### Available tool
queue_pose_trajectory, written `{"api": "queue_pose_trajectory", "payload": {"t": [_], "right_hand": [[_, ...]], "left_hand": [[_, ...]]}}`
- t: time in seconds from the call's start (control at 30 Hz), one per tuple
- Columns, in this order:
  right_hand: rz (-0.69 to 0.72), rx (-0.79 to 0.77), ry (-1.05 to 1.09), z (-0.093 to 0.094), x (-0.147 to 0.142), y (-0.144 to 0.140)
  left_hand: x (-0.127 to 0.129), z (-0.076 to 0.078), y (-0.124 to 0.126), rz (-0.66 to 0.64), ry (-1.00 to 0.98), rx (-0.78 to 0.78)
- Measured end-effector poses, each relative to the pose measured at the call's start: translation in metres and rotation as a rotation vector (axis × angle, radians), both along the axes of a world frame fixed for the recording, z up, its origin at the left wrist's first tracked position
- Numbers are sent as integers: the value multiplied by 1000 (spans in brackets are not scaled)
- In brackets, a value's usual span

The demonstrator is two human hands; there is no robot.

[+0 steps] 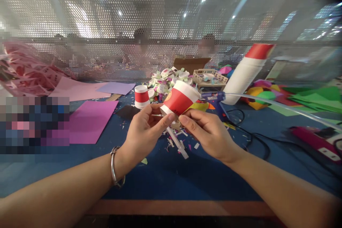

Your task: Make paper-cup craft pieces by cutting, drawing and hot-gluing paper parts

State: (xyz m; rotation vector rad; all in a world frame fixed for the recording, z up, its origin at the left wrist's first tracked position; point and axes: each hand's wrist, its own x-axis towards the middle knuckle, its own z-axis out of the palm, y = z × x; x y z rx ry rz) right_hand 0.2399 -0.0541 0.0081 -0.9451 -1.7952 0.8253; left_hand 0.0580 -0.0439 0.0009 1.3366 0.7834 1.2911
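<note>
Both hands meet at the middle of the blue table (165,174), holding a tilted red and white paper cup (179,99) by its base. The left hand (143,133) pinches the base from nine o'clock, the right hand (210,133) grips it from three o'clock. A second cup (141,96) stands at ten o'clock of the held one. A glue gun (213,97) lies just beyond at two o'clock, and pink paper (89,121) lies flat at nine o'clock.
</note>
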Motion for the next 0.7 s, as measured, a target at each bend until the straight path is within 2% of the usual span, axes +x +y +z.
{"api": "queue_pose_trajectory", "payload": {"t": [0.27, 0.53, 0.7], "right_hand": [[11, -16, 10, -2, -1, 1], [-18, 46, -34, 5, 0, -1], [-3, -10, -11, 2, 0, 0]], "left_hand": [[0, -3, 2, 22, 40, 12], [-1, 5, 0, 53, 41, 35], [0, 1, 2, 32, 52, 38]]}}
